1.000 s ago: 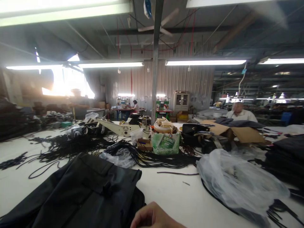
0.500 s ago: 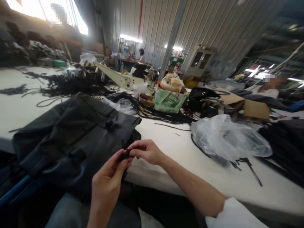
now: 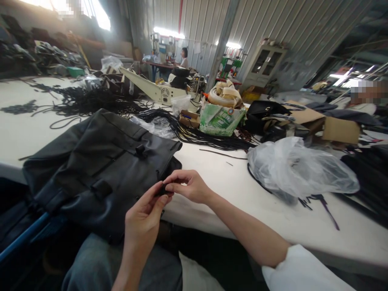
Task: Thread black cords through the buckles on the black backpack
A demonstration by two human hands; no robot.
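Observation:
A large black leather bag [image 3: 100, 169] lies flat on the white table [image 3: 230, 190], its near part hanging over the front edge toward my lap. My left hand [image 3: 145, 214] and my right hand [image 3: 188, 186] meet at the bag's right corner. Both pinch a small black piece [image 3: 162, 190] there between thumb and fingertips; what the piece is I cannot tell.
A crumpled clear plastic bag [image 3: 300, 169] lies right of my hands. Black cords [image 3: 197, 137] spread across the table's middle. Behind them stand a green box [image 3: 221, 117], a cardboard box [image 3: 330, 127] and a cream machine arm [image 3: 151, 89]. People sit at the far right and far back.
The camera tilted down from the hall to the table edge. Both hands came into view and closed on the small black piece at the bag's corner; little moved in the last half second.

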